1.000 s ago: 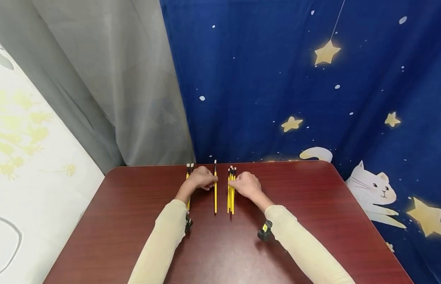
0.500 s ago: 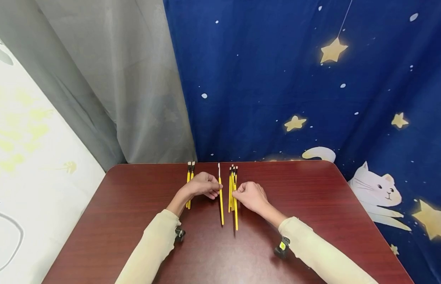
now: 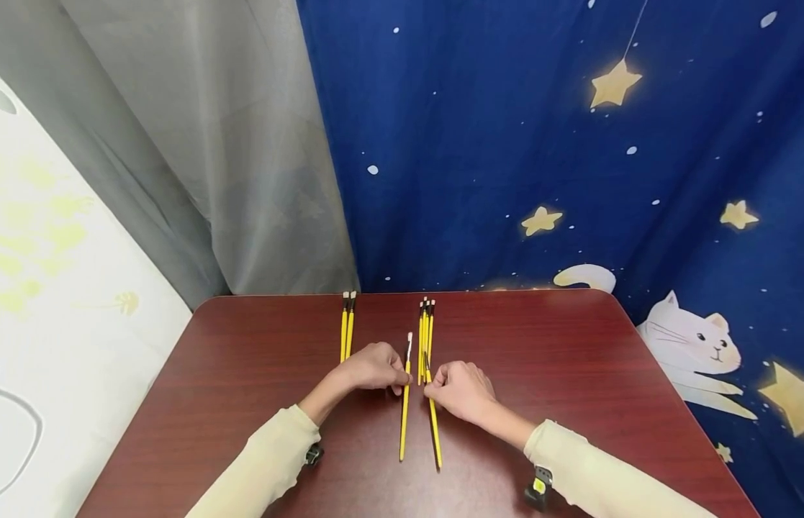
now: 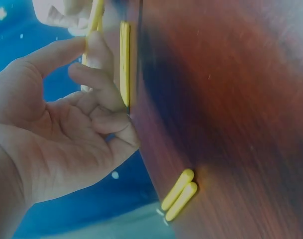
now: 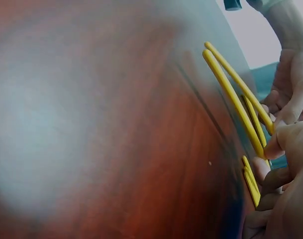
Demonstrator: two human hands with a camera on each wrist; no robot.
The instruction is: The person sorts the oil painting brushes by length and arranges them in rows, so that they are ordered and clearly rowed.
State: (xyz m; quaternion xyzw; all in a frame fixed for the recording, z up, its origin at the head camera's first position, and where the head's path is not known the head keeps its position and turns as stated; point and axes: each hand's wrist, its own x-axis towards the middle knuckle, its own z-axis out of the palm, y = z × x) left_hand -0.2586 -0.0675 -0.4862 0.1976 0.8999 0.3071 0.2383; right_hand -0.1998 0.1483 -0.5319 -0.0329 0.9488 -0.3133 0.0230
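Note:
My left hand (image 3: pixel 378 367) pinches one yellow-handled paintbrush (image 3: pixel 404 421), its white bristles pointing away from me. Just to the right, my right hand (image 3: pixel 463 391) pinches a second yellow paintbrush (image 3: pixel 435 435) between thumb and forefinger. Both brushes appear raised above the table, their handle ends toward me; the right wrist view shows them side by side. Beyond the hands lies a bunch of several paintbrushes (image 3: pixel 427 327), bristles at the far end. A pair of paintbrushes (image 3: pixel 347 327) rests farther left, its handle ends hidden behind my left hand in the head view.
The dark red wooden table (image 3: pixel 246 403) has rounded far corners. A grey curtain (image 3: pixel 272 180) and a blue starry curtain (image 3: pixel 479 180) hang behind its far edge. Wrist cameras are strapped on both sleeves.
Both hands have come nearer to me, each bringing one paintbrush away from the far edge. The right hand drew its brush out of the bunch. The left pair stayed in place.

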